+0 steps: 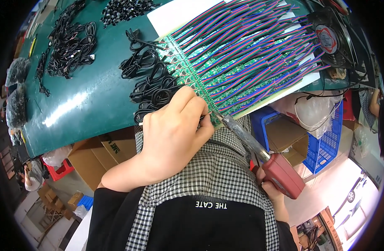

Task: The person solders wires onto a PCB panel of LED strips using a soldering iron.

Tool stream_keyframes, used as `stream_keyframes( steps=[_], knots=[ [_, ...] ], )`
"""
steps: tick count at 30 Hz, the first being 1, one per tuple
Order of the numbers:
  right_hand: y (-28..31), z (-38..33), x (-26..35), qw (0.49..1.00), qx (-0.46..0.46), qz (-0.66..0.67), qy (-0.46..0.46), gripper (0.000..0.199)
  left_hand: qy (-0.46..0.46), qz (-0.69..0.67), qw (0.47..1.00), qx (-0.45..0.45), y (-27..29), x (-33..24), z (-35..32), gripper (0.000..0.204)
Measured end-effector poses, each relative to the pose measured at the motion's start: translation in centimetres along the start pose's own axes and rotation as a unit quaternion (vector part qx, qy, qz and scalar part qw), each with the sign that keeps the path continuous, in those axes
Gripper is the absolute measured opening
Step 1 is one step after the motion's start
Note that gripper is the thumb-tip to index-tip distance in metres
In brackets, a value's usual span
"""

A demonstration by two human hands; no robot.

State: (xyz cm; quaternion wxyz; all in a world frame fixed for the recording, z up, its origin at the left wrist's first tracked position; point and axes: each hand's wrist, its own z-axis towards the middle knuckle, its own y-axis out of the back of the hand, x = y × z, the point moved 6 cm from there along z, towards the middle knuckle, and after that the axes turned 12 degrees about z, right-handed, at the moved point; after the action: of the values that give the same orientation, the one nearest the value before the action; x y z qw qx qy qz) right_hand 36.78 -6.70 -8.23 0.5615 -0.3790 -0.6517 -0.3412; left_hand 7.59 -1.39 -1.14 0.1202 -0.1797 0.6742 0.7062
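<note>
A green circuit board panel (184, 62) lies on the table, with rows of red, blue, green and black wires (246, 54) running off to the right. Bundled black cables (152, 79) line its left edge, their ends meeting the boards. At the near corner my left hand (171, 129) is closed in a pinch on a black cable, of which only a dark bit shows between thumb and finger. My right hand (272, 190), partly hidden, grips the red handle of a soldering iron (284, 175). The iron's tip touches or nearly touches the board beside my left fingertips.
More black cables (77, 46) are heaped on the green table (70, 121) at the left, and small black parts (127, 10) at the back. A fan (329, 39) stands at the right. Below the table edge are a blue crate (325, 142) and cardboard boxes (102, 154).
</note>
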Motion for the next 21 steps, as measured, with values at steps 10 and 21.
stream_keyframes(
  steps=[10,21],
  knots=[
    [-0.8,1.1,1.7,0.999,0.037,-0.021,-0.022,0.072,0.004,-0.011,1.000,0.005,0.0,0.3,0.0,0.017],
    [0.7,-1.7,-0.8,0.995,-0.033,-0.078,-0.053,0.070,-0.027,-0.001,0.999,-0.031,0.2,-0.2,0.1,0.015]
  ],
)
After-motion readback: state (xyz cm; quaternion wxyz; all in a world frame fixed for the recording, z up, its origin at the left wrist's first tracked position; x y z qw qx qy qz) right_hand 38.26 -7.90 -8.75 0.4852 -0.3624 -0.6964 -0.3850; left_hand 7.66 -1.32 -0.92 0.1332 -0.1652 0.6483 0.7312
